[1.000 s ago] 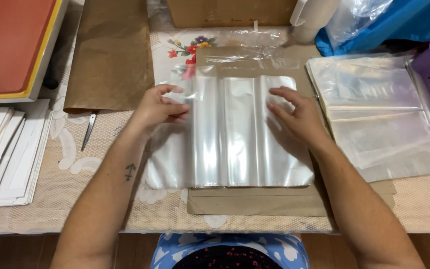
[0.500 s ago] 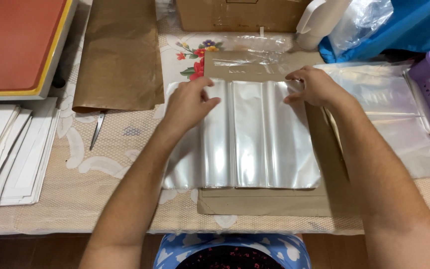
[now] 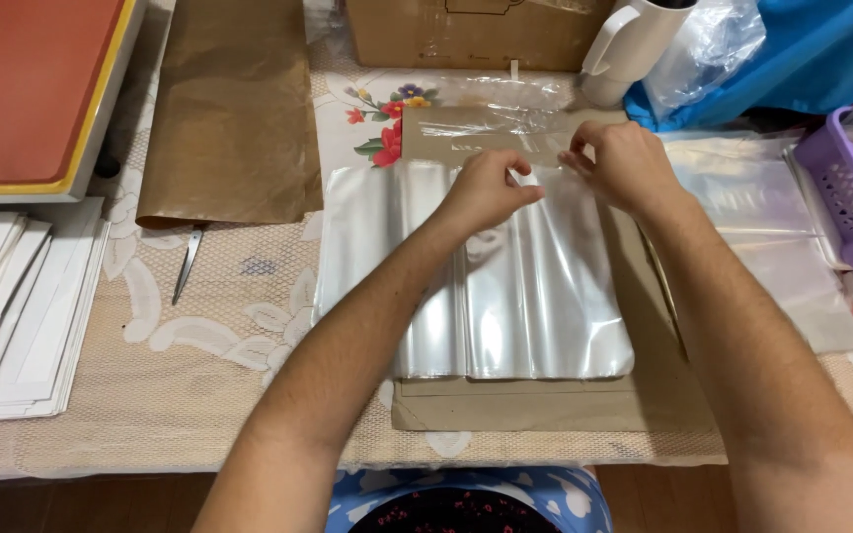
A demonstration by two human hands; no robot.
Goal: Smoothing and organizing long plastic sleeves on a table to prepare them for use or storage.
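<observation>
Head view: both hands work at the far edge of a clear plastic bag stack.

The left hand (image 3: 486, 190) and right hand (image 3: 619, 163) pinch the top edge of the clear plastic bags (image 3: 505, 296) with curled fingers. The bags lie flat on brown cardboard (image 3: 663, 395), on the lace-covered table (image 3: 150, 395); scissors (image 3: 188, 262) lie well to the left.

Stack of clear plastic sleeves (image 3: 505, 296) lying flat on a brown cardboard sheet (image 3: 545, 410), glossy, rippling in lengthwise folds, top edge sitting under both hands
</observation>
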